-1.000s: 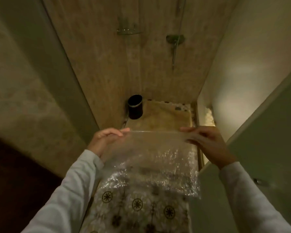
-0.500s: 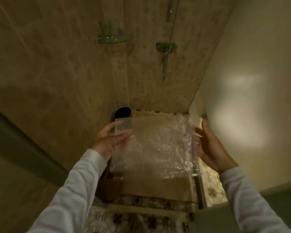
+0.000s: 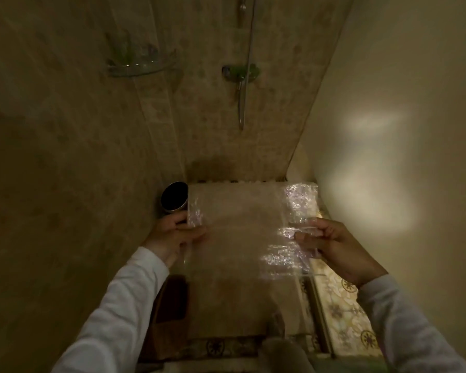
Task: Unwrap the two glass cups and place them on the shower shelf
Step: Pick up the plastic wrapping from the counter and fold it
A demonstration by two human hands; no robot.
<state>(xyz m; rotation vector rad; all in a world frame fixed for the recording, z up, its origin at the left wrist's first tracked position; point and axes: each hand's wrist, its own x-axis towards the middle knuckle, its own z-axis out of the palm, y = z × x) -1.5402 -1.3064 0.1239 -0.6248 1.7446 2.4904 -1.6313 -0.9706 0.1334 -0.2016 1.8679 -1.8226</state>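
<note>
Hands hold a clear sheet of bubble wrap [image 3: 242, 232] stretched flat between them: the left hand [image 3: 174, 232] has its grip pinched on the sheet's left edge, the right hand [image 3: 331, 243] pinched on its right edge, probably to smooth or fold it out of the way. No glass cup lies in either grip. Well above the left grip, a curved clear corner shower shelf [image 3: 141, 66] carries blurred glassy shapes that may be the cups; this cannot be told. Just beyond the left grip stands a dark cylindrical cup with a metal rim [image 3: 174, 197].
</note>
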